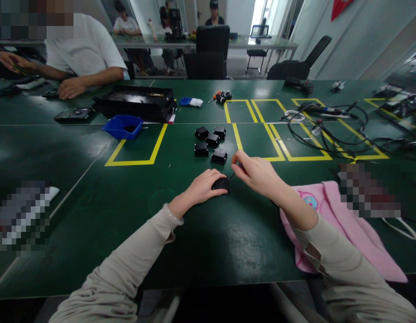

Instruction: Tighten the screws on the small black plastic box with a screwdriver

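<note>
My left hand (203, 186) is closed around a small black box-shaped part (222, 184), pressing it against the green table (194, 242). Just to the right, my right hand (256, 174) pinches a thin dark rod-like piece (232, 176). Its lower end reaches the right side of the held part; whether it is a tool or a wire I cannot tell. Beyond my hands lies a loose group of several similar black boxes (219, 156), with small shiny bits on their sides.
A blue bin (123, 126) and a large black tray-like housing (135, 102) lie at the back left. Tangled black cables (329, 128) cover the right. A pink cloth (332, 220) lies under my right forearm. Across the table sits a co-worker in a white shirt (88, 47).
</note>
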{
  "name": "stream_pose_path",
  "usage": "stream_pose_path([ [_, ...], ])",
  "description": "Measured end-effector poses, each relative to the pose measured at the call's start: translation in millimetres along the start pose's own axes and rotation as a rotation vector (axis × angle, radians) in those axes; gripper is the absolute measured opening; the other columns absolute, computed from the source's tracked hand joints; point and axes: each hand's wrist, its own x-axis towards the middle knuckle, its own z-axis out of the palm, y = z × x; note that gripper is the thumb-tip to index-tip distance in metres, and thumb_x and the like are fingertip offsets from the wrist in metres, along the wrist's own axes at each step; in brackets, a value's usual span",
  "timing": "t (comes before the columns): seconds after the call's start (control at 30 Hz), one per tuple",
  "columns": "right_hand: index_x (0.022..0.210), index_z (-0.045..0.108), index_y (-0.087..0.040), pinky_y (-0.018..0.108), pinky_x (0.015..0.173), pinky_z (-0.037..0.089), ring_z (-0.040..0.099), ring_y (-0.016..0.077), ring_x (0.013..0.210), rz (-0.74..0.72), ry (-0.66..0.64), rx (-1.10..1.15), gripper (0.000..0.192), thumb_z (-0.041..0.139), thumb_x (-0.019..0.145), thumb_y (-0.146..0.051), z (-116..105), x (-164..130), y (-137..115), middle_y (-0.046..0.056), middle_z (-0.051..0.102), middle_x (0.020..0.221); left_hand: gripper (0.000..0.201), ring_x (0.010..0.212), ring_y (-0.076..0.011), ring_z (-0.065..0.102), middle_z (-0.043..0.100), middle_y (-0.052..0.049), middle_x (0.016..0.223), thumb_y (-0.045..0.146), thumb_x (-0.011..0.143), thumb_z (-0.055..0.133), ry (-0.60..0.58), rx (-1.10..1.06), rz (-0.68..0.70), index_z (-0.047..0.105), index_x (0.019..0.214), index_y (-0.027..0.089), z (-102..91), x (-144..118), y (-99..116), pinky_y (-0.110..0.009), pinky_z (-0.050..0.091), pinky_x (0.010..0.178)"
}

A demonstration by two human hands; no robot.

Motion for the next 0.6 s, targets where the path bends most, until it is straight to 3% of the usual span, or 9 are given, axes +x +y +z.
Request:
stream_pose_path([
  [0.1, 0.1, 0.054, -0.02, 0.027, 0.056, 0.023, 0.057, 0.0168, 0.064, 0.021, -0.004, -0.04, 0.037, 0.028, 0.098, -0.046, 1.8, 0.9, 0.5, 0.003, 0.066, 0.074, 0.041, 0.102, -0.0229, 0.053, 0.058, -0.007, 0.113, 0.047, 0.087, 0.062, -0.001, -0.001, -0.001, 0.056, 0.117, 0.021, 0.0, 0.0, 0.1, -0.035, 0.045, 0.089],
  [0.33, 0.107, 0.05, -0.018, 0.027, 0.055, 0.025, 0.057, 0.0155, 0.064, 0.0, 0.042, -0.023, 0.024, 0.035, 0.095, -0.032, 3.2, -0.1, 0.5, 0.003, 0.067, 0.082, 0.041, 0.103, -0.0231, 0.053, 0.058, -0.007, 0.113, 0.048, 0.087, 0.062, -0.006, -0.005, -0.008, 0.055, 0.119, 0.022, 0.0, 0.0, -0.1, -0.036, 0.045, 0.089],
  [0.5, 0.098, 0.054, -0.02, 0.027, 0.055, 0.023, 0.058, 0.0163, 0.064, 0.017, 0.019, -0.065, 0.032, 0.032, 0.097, -0.043, 2.2, 0.1, 0.1, 0.003, 0.067, 0.076, 0.041, 0.102, -0.0229, 0.053, 0.058, -0.007, 0.113, 0.047, 0.087, 0.063, 0.001, -0.001, -0.004, 0.056, 0.117, 0.021, 0.1, -0.2, -0.2, -0.035, 0.045, 0.088],
  [0.6, 0.102, 0.054, -0.019, 0.027, 0.055, 0.023, 0.057, 0.0161, 0.063, 0.016, 0.005, -0.06, 0.028, 0.033, 0.097, -0.038, 1.5, 0.5, 0.1, 0.003, 0.067, 0.076, 0.041, 0.103, -0.0231, 0.053, 0.058, -0.007, 0.113, 0.047, 0.087, 0.063, -0.004, 0.006, -0.004, 0.055, 0.118, 0.022, 0.0, -0.1, -0.1, -0.036, 0.045, 0.089],
])
